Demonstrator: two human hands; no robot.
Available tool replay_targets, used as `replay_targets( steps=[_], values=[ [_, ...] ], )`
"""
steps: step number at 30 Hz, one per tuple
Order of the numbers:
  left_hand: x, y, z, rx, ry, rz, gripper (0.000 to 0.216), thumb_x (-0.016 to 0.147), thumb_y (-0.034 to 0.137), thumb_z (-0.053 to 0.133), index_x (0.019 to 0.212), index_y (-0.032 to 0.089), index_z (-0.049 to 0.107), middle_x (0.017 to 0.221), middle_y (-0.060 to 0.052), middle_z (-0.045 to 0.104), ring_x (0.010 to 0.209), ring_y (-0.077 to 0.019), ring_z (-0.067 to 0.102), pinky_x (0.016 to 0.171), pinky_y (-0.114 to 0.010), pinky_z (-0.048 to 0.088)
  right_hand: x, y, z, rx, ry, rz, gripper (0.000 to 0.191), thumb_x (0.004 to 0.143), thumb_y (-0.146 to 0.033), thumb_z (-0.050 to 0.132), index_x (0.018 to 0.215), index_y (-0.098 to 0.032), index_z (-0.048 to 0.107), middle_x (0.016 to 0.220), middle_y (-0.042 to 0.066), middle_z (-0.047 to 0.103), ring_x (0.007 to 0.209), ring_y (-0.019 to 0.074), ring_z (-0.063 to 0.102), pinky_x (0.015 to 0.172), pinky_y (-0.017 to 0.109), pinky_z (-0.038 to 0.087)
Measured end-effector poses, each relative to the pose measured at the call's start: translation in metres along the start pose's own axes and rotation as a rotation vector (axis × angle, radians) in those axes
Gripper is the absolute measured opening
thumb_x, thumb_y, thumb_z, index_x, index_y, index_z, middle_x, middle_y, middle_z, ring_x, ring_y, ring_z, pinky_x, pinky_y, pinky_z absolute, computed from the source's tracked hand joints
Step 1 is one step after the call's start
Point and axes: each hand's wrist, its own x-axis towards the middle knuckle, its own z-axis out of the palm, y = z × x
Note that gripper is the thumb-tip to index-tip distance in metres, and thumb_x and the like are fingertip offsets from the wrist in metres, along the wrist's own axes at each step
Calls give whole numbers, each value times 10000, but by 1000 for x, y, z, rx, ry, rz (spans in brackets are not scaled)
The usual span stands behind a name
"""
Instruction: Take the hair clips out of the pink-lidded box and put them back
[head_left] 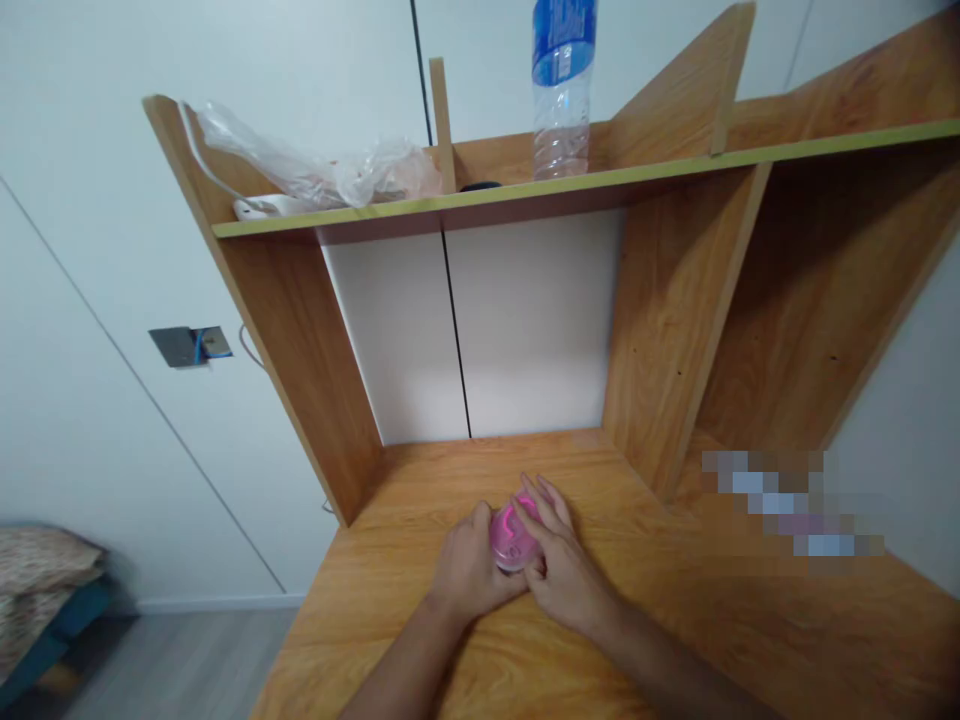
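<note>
Between both hands, above the desk's near middle, is a small pink round container with a shiny top and a pale lower rim. My left hand is wrapped around its left side and underside, thumb along the edge. Over its right side lies my right hand, with fingers reaching across the top and the thumb near the lower rim. Much of the container's sides is hidden by the fingers, and what it contains cannot be made out.
The wooden desk spreads beneath my hands. On the shelf above stand a plastic bottle with a blue label and a crumpled clear bag. Upright panels flank the desk. A blurred patch lies at right, bedding at far left.
</note>
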Motion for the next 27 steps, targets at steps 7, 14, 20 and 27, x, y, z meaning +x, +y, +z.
replay_targets(
  steps=[7, 14, 20, 27],
  values=[
    [-1, -1, 3, -17, -10, -24, 531, 716, 614, 723, 954, 239, 434, 886, -85, 713, 774, -303, 710, 600, -331, 458, 0, 0, 0, -9, 10, -6, 939, 584, 44, 476, 1493, -192, 494, 1706, 28, 70, 1563, 345, -11, 1224, 626, 275],
    [-2, 0, -1, -126, -3, -27, 515, 714, 574, 769, 1005, 225, 529, 927, -68, 721, 791, -265, 703, 648, -333, 517, -2, 5, -18, -53, -5, -101, 876, 658, -18, 542, 1517, -163, 449, 1668, 93, 252, 1548, 349, 145, 1222, 600, 308],
    [0, -12, -10, -345, 15, 58, 665, 694, 420, 850, 1249, 214, 549, 1160, -85, 714, 1008, -260, 694, 903, -384, 556, 1, 5, -44, -84, 25, -276, 681, 806, -163, 635, 1471, -211, 493, 1457, 99, 572, 1441, 320, 404, 1171, 536, 410],
    [-2, -16, -10, -604, -31, 98, 883, 730, 329, 855, 1446, 205, 354, 1251, -128, 689, 1079, -264, 689, 970, -409, 548, 3, 10, -44, -61, 138, -326, 537, 893, -325, 712, 1399, -240, 553, 1335, 110, 647, 1257, 302, 581, 1069, 489, 503]
  ],
)
